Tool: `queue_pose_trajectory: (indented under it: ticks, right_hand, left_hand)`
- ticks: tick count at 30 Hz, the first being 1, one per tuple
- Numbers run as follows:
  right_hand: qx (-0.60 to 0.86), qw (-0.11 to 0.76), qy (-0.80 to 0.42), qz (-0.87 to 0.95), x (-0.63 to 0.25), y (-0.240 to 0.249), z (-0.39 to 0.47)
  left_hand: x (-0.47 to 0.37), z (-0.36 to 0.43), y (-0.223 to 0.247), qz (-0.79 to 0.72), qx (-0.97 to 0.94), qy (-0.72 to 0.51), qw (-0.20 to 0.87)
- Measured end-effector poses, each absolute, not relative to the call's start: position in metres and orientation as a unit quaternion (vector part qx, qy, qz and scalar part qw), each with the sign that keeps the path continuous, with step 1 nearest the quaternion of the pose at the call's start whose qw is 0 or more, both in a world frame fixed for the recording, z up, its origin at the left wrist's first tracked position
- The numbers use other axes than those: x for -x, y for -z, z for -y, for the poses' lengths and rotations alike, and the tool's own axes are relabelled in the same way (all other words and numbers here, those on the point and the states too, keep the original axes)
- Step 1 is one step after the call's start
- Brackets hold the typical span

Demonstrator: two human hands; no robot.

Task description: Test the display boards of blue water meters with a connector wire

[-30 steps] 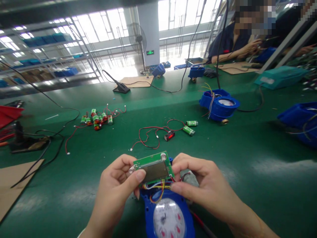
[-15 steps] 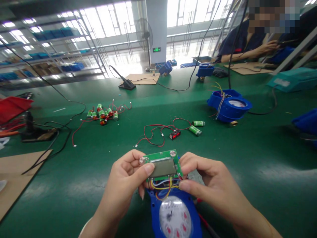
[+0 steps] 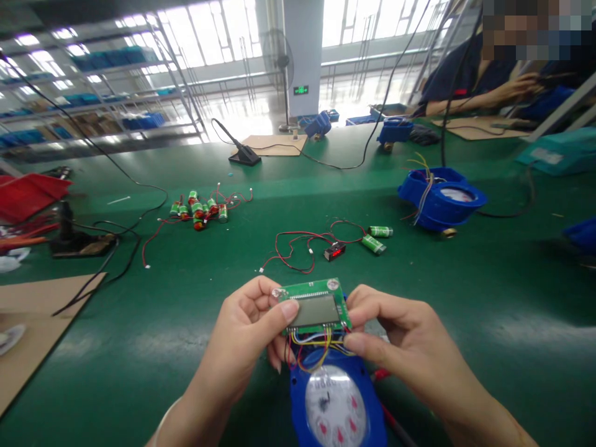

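A green circuit board [image 3: 314, 310] with a grey display is tilted above a blue meter [image 3: 298, 403] that has a round clear dial. My left hand [image 3: 251, 329] grips the board's left side, thumb on the display's edge. At the board's lower right corner, my right hand [image 3: 395, 335] has thumb and index finger closed around the edge or a wire there; which one is hard to tell. Yellow, red and blue wires [image 3: 321, 351] run from the board's lower edge into the meter.
Green batteries [image 3: 374, 244] and a small red-lit display [image 3: 334, 251] lie beyond my hands. More batteries [image 3: 198, 211] are heaped left. Another blue meter [image 3: 442, 198] stands right. A soldering stand [image 3: 69, 236], cardboard [image 3: 41, 323] and a red bin [image 3: 32, 195] are left. A person sits back right.
The view has shifted slightly, so most things appear further right. Both hands keep their hold at the board, which is slightly less tilted sideways.
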State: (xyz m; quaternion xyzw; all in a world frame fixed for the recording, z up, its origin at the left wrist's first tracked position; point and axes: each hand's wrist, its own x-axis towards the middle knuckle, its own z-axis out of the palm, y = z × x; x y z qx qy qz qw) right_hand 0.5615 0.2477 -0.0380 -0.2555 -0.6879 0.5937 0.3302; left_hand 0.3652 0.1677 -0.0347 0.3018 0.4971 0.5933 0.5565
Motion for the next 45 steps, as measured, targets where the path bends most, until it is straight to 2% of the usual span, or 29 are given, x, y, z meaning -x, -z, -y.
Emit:
queue_pose_trajectory:
  ticks: [25, 33, 36, 42, 45]
  right_hand:
    - [0.327, 0.269, -0.628, 0.653, -0.563, 0.043, -0.246]
    - [0.284, 0.268, -0.687, 0.613, -0.559, 0.040, -0.252]
    - [0.306, 0.273, -0.652, 0.637, -0.557, 0.038, -0.254]
    - [0.335, 0.222, -0.604, 0.688, -0.560, 0.034, -0.256]
    - [0.348, 0.222, -0.585, 0.698, -0.560, 0.037, -0.258]
  left_hand:
    - [-0.364, -0.168, 0.037, -0.484, -0.316, -0.577, 0.576]
    - [-0.359, -0.169, 0.035, -0.517, -0.356, -0.555, 0.546]
    - [-0.357, -0.168, 0.031, -0.564, -0.418, -0.503, 0.505]
    - [-0.359, -0.165, 0.028, -0.685, -0.508, -0.402, 0.334]
    - [-0.362, -0.167, 0.031, -0.709, -0.542, -0.365, 0.264]
